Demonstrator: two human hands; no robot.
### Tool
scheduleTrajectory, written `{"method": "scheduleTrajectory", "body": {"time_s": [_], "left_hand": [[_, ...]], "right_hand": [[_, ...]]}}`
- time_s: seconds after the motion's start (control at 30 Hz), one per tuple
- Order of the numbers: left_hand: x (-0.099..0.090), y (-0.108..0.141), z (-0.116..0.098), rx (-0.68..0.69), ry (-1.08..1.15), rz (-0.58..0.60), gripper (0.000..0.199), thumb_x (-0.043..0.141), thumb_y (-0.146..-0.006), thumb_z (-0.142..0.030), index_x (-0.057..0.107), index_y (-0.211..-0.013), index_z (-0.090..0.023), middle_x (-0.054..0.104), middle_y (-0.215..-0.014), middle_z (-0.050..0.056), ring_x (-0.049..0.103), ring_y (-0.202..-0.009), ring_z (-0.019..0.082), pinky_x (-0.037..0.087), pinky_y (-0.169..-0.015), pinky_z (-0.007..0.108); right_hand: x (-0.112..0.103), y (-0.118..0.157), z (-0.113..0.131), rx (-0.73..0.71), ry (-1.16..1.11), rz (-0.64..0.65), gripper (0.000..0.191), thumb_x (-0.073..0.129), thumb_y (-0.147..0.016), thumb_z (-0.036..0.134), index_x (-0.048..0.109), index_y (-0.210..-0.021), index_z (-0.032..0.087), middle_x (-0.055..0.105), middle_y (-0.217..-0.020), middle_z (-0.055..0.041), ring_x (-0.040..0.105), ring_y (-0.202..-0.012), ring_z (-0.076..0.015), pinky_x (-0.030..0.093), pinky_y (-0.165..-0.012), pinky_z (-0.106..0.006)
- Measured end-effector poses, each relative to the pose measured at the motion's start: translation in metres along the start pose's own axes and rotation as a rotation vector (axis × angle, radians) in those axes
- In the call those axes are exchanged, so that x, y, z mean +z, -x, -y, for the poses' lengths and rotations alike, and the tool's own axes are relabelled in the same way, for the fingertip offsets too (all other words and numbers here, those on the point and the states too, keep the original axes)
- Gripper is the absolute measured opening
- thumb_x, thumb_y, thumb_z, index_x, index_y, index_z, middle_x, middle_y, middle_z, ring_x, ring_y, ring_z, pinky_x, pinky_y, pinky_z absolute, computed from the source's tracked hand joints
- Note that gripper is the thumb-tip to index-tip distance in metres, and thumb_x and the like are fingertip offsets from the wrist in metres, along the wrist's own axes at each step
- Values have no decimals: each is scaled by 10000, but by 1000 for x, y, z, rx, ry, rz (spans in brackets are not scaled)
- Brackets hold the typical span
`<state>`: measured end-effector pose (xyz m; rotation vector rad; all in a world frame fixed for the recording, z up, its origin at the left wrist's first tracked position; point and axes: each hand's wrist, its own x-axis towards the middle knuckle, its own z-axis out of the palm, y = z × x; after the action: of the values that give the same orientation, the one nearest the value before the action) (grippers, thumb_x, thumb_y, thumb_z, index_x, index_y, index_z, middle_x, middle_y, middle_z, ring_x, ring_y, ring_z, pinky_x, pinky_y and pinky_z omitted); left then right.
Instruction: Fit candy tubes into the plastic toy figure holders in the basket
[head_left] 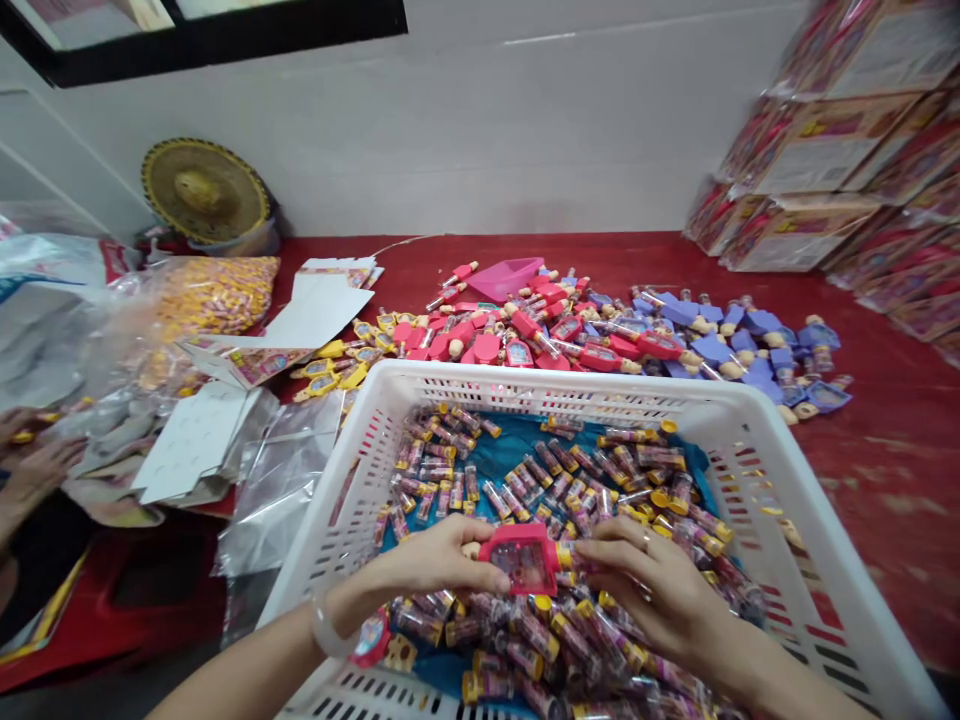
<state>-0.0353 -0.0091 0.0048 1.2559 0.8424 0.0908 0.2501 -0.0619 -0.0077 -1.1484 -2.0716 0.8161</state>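
Note:
Above a white plastic basket (pixel 600 382), my left hand (pixel 439 556) pinches a red toy case (pixel 519 562) with a clear window and a small tan knob at one end. My right hand (pixel 656 580) closes its fingers on a small clear tube with a yellow cap (pixel 567 556), which meets the case's right end; whether it is attached, I cannot tell. Many similar capped tubes (pixel 517 490) lie loose in the basket on a blue cloth (pixel 491 440). Another red case (pixel 371 638) rests near my left wrist, partly hidden.
Behind the basket, heaps of red cases (pixel 487 348), yellow cases (pixel 322 378) and purple cases (pixel 757 350) cover the red table (pixel 885 480). Wrapped boxes (pixel 810 230) are stacked at right. At left are white cards (pixel 195 440), plastic bags (pixel 285 480) and another person's hands (pixel 41 465).

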Motion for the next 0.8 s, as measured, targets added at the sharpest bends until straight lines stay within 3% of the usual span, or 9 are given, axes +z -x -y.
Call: {"method": "scheduleTrajectory", "body": {"time_s": [0.13,0.27,0.37,0.43,0.5,0.57,0.67,0.73,0.8], "left_hand": [[9,4,-7,124,-93,-129,449,694,-762,-410,648,-1150,-188,600,-842,-5,465,-683,113,368,-614,207],[17,2,1,141,-160,-150,543,678,-779,-460,590,-1251,-206,616,-865,3,446,-622,98,346,-547,189],[18,-2,13,222,-314,-209,483,652,-805,-465,592,-1208,-205,638,-957,30,521,-706,131,408,-612,212],[17,-5,21,345,-535,-314,403,646,-817,-426,603,-1137,-185,645,-1002,62,568,-835,180,441,-746,270],[15,-6,26,433,-689,-395,331,625,-834,-366,597,-1101,-174,648,-1006,81,579,-899,205,430,-826,315],[13,-7,24,391,-636,-400,306,627,-827,-342,592,-1088,-185,649,-980,60,579,-863,186,433,-800,302],[8,-7,13,166,-251,-254,389,720,-736,-401,598,-1031,-178,616,-874,-1,535,-724,123,426,-661,232],[5,-7,9,31,16,-119,468,713,-719,-500,597,-1022,-162,576,-770,-26,469,-589,80,384,-550,202],[4,-9,10,-95,206,-21,525,571,-779,-642,602,-941,-143,550,-666,-30,390,-459,56,303,-445,195]], "right_hand": [[-15,-5,11,391,-184,160,348,545,-901,446,628,-1186,267,646,-1161,-80,591,-1069,-250,489,-912,-399],[-25,-13,17,458,-286,214,372,545,-881,515,658,-1137,270,661,-1140,-52,585,-1053,-251,451,-937,-395],[-19,-14,13,529,-349,212,394,514,-879,570,688,-916,217,679,-840,-36,604,-753,-180,488,-693,-282],[-11,-13,8,646,-411,242,534,416,-895,633,619,-692,183,518,-531,16,446,-469,-109,372,-457,-220],[-4,-11,3,685,-393,261,609,341,-905,660,571,-610,179,388,-437,43,335,-390,-91,287,-388,-213],[-2,-9,-1,530,-247,233,511,416,-906,609,663,-777,181,545,-572,1,491,-508,-127,402,-476,-231],[-3,-6,-4,117,84,111,311,539,-911,399,628,-1165,243,661,-994,-75,609,-878,-204,492,-740,-317],[-4,-5,-5,-79,271,10,297,525,-921,277,601,-1205,235,657,-1020,-90,606,-888,-206,491,-749,-335],[-2,-4,-8,-199,414,-96,299,521,-909,184,594,-1196,214,658,-997,-93,600,-860,-201,485,-743,-347]]}}
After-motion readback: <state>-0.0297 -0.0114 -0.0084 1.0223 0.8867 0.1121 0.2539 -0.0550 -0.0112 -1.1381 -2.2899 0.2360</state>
